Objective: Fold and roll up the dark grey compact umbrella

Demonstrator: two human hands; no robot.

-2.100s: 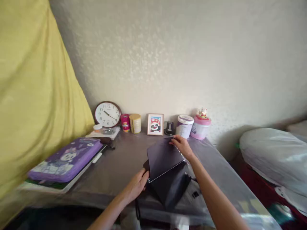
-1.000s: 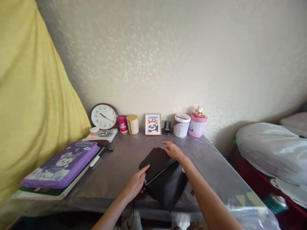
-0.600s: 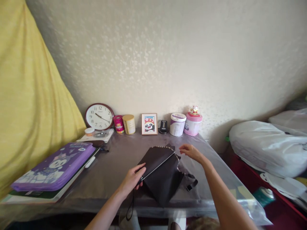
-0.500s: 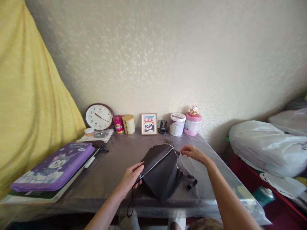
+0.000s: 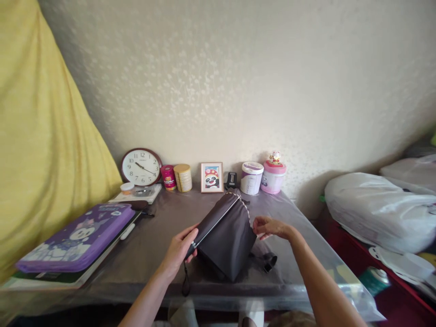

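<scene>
A black folding umbrella (image 5: 229, 238) lies slanted over the table, its canopy hanging loose in folds and its metal shaft showing along the left. My left hand (image 5: 182, 245) is closed round its dark handle at the lower left, with a wrist loop (image 5: 185, 285) dangling below. At the canopy's right edge, beside a row of pale rib tips, my right hand (image 5: 269, 227) has its fingertips pinched together on the cloth. A black strap-like piece (image 5: 270, 262) rests on the table just right of the canopy; I cannot tell whether it is joined to the umbrella.
Along the wall stand a round clock (image 5: 141, 167), a pink tin (image 5: 168, 177), a yellow tin (image 5: 183, 178), a framed panda picture (image 5: 211, 177), a white tub (image 5: 252, 178) and a pink tub (image 5: 273, 178). A purple case (image 5: 78, 236) lies left. White plastic bags (image 5: 378, 209) are at right.
My left hand has shifted slightly left and down with the handle, and the shaft now slants more steeply. My right hand has come down to the canopy's edge and closed on it.
</scene>
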